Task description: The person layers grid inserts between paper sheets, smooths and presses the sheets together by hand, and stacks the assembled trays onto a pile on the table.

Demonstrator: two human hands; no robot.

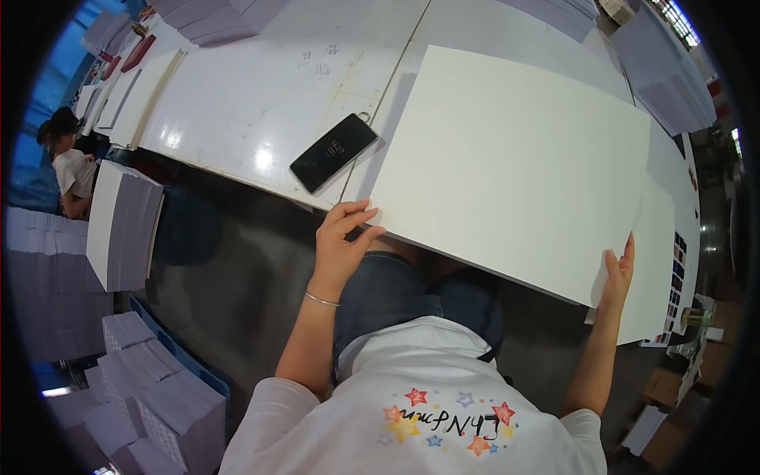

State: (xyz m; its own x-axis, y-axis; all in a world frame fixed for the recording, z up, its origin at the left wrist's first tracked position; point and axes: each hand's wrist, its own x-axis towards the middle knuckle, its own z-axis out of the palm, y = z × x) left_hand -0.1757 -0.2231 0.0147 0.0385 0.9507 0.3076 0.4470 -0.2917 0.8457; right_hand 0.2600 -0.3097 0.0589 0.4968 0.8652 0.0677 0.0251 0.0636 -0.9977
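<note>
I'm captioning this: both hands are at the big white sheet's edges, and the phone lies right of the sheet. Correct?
No: the head view shows the phone left of the big white sheet. The left hand and right hand are at its edges.

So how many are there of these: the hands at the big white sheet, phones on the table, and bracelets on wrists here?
Hands: 2 (left hand, right hand)
Phones: 1 (black-screened phone)
Bracelets: 1 (thin bracelet, left wrist)
Total: 4
</note>
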